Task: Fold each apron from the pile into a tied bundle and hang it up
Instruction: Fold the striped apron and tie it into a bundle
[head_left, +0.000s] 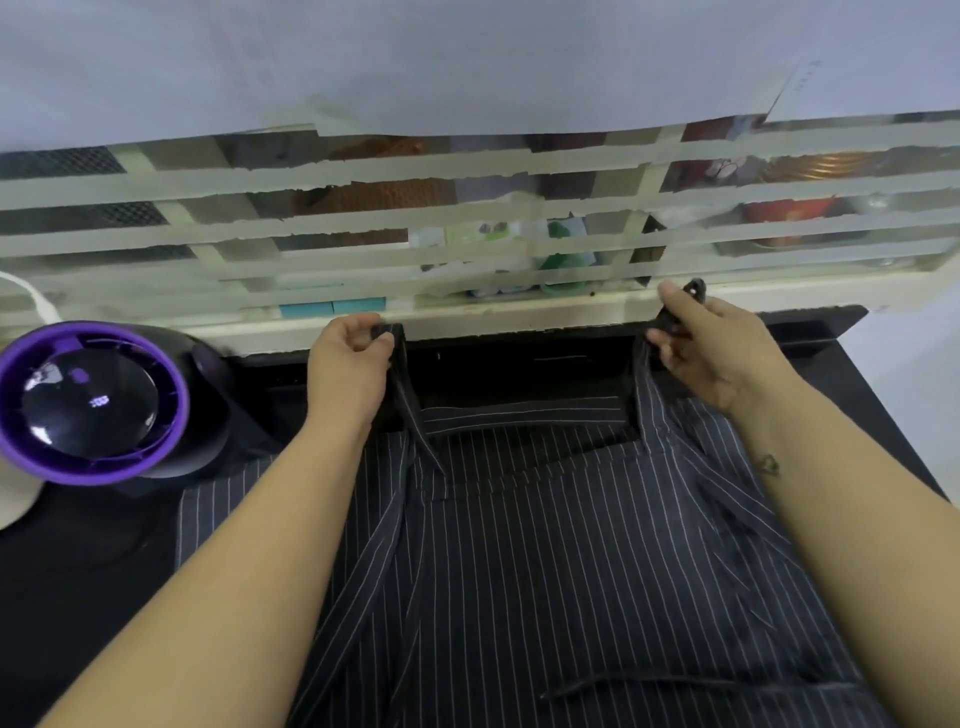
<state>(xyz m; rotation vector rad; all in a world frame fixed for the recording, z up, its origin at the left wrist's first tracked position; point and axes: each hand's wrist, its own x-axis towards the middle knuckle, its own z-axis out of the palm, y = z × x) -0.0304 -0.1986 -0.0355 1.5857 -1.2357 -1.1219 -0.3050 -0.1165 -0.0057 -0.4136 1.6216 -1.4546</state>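
Apron straps (410, 410) (647, 379) in hands (349, 364) (719, 345), far tbl (857, 374) edge

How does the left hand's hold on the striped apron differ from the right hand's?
The left hand pinches a plain flat strap end; the right hand grips a strap topped by a dark ring. The right hand sits slightly higher in view than the left hand. Both lift straps of the dark pinstriped fabric apron.
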